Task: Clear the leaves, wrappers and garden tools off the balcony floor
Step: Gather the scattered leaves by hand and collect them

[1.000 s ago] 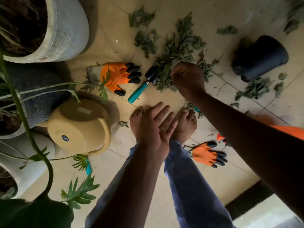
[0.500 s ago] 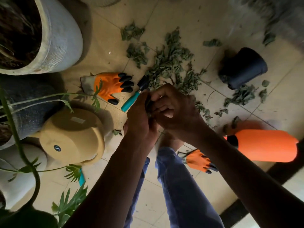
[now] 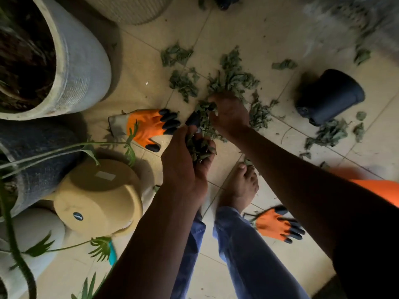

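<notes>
The left hand [image 3: 185, 167] is cupped, with its fingers curled around a bunch of dry leaves [image 3: 199, 147]. The right hand [image 3: 230, 114] is just above it, and its fingers pinch more leaves from the big leaf pile [image 3: 233, 83] on the tiled floor [image 3: 259, 35]. An orange glove [image 3: 149, 126] lies on the floor just left of the hands. Another orange glove [image 3: 276, 226] lies near the bare foot [image 3: 241, 186]. A black pot [image 3: 330, 96] lies tipped over on the right, with more leaves beside it.
</notes>
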`<state>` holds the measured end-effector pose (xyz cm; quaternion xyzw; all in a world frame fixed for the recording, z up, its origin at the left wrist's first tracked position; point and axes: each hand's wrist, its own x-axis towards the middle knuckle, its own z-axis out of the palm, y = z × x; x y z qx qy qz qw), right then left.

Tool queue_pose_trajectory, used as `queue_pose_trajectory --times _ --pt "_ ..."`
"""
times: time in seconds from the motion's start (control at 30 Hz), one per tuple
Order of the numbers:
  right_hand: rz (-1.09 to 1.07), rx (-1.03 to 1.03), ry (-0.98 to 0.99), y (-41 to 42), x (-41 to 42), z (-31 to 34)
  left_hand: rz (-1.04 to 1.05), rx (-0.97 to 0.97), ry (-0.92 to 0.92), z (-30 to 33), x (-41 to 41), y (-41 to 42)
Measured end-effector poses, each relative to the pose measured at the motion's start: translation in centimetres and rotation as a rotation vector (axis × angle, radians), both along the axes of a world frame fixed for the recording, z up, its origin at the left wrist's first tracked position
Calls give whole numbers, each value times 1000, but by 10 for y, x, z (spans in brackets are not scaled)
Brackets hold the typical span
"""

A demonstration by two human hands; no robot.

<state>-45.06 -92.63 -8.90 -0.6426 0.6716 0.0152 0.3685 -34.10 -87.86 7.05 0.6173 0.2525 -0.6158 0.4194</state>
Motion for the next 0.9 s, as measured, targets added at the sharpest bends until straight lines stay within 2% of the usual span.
queue_pose_trajectory --times 0.1,0.17,0.3,0.43,0.53,0.63,0.7,0.8,0.9 --pt "248 55 82 -14 24 -28 -47 7 -40 -3 8 -3" --pt "327 51 131 -16 33 -38 -36 11 -52 -3 11 -3" --pt "140 1 62 -9 30 -42 -21 40 -21 -5 10 0" --pt "-272 -14 -181 -1 19 -17 -46 50 31 -6 9 8" --pt "-549 131 -510 5 18 21 -56 50 38 -6 11 9" --pt "-637 226 -858 16 10 67 -81 41 26 -8 12 10" --pt "-641 255 -953 22 3 91 -83 61 5 -9 10 11" --pt "-559 306 -954 30 -1 116 -97 77 10 -9 2 11" --pt "-290 197 -693 41 0 134 -139 98 20 -7 -3 12"
